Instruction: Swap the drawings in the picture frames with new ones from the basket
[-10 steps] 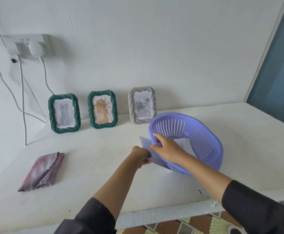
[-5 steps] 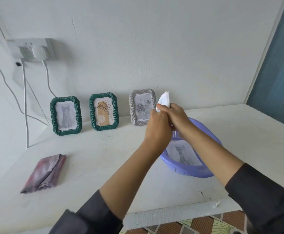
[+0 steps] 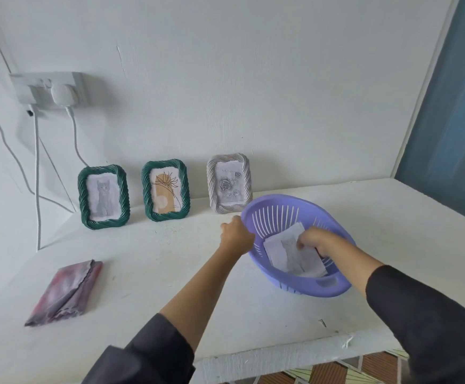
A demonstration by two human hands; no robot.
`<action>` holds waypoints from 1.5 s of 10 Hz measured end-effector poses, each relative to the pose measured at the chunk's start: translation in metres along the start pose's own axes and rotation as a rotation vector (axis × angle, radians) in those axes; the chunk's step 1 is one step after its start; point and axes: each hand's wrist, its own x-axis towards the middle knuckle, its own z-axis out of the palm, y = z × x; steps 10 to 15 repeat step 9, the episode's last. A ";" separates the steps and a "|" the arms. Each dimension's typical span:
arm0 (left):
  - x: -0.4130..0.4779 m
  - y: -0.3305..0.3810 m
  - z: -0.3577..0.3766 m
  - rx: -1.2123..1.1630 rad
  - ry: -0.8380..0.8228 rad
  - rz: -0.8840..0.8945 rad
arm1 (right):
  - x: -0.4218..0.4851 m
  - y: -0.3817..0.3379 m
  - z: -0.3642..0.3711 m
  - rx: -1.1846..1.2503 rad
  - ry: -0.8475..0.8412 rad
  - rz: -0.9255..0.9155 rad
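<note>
Three picture frames lean on the wall: a green frame with a cat drawing (image 3: pixel 103 197), a green frame with a flower drawing (image 3: pixel 166 189) and a grey frame with a rose drawing (image 3: pixel 229 183). In front of the grey frame a purple basket (image 3: pixel 333 286) sits tilted, with white drawing papers (image 3: pixel 284 250) inside. My left hand (image 3: pixel 236 236) grips the basket's left rim. My right hand (image 3: pixel 315 239) is inside the basket, fingers pinched on the papers.
A folded red-grey cloth (image 3: pixel 66 292) lies on the white shelf (image 3: pixel 148 261) at the left. A wall socket (image 3: pixel 50 90) with white cables hangs above the frames. The shelf's front edge runs below my arms. A dark blue panel (image 3: pixel 452 128) stands at the right.
Both hands held a paper up near the grey frame half a second ago. Now the right hand is down in the basket on the papers, and the left holds the rim.
</note>
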 end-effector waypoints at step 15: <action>0.013 -0.008 -0.018 -0.009 -0.062 0.049 | -0.004 -0.029 0.011 -0.455 0.196 -0.246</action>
